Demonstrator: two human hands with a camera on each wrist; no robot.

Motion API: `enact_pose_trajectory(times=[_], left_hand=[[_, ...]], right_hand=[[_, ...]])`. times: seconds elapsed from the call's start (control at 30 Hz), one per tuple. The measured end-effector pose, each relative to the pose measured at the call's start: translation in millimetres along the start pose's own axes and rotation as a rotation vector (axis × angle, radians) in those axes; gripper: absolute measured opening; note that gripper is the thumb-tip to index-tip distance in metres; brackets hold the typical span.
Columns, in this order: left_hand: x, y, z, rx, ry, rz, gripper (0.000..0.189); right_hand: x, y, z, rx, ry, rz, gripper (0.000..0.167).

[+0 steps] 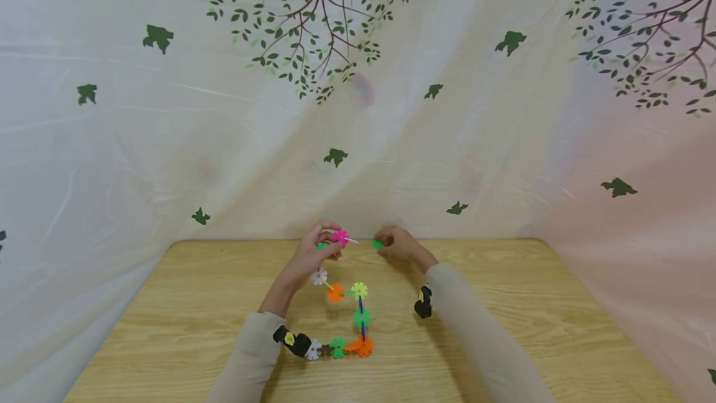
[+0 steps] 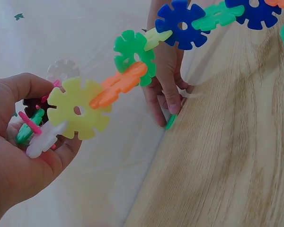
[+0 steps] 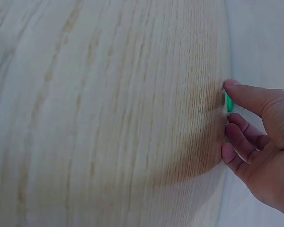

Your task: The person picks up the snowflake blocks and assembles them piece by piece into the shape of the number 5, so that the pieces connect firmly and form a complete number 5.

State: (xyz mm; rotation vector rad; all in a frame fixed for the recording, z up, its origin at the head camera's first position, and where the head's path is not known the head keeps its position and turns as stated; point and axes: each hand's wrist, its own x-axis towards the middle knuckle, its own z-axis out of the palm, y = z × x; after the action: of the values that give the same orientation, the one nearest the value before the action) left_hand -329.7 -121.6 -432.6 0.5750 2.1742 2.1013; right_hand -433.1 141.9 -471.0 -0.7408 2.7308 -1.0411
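Note:
My left hand (image 1: 313,250) grips the end of a chain of notched plastic snowflake discs, with a pink disc (image 1: 340,237) at its fingertips. In the left wrist view, white and green discs lie in the palm beside a yellow disc (image 2: 90,125). From there the chain runs through an orange disc (image 2: 120,84) to a blue disc (image 2: 173,23). At the table's far edge, my right hand (image 1: 399,244) pinches a loose green disc (image 3: 229,102) between thumb and fingers, partly hidden by them.
The chain bends across the wooden table (image 1: 475,328), past a yellow-green disc (image 1: 360,290) to an orange disc (image 1: 365,347), then left to a white disc (image 1: 313,349) near the left wrist camera (image 1: 293,341). A pale leaf-printed curtain (image 1: 391,185) hangs behind the table.

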Motion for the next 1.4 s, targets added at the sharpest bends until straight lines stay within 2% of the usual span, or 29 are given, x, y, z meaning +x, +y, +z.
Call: enact_pose_trajectory(times=[0.27,0.6,0.97,1.2,1.4], left_hand=[[0.6,2.1,0.7,-0.005,-0.008,-0.008,0.036],[1.9,3.7,-0.5,-0.002,0.001,-0.022,0.036],[2.7,2.2,-2.4,0.009,-0.002,-0.021,0.036],[3.2,1.3,-1.8,0.005,-0.001,-0.023,0.037],[4.7,-0.8,-1.0,-0.011,0.002,-0.022,0.039]], right_hand=[[-0.2,3,0,-0.028,0.009,-0.030,0.025],[-3.1,0,-4,0.102,-0.022,0.049,0.023],[-15.8,-12,-11,0.163,-0.109,0.043,0.025],[-21.7,-8,-9,0.252,-0.115,0.037,0.020],[-28.1,-11,-9,0.312,-0.084,0.009,0.030]])
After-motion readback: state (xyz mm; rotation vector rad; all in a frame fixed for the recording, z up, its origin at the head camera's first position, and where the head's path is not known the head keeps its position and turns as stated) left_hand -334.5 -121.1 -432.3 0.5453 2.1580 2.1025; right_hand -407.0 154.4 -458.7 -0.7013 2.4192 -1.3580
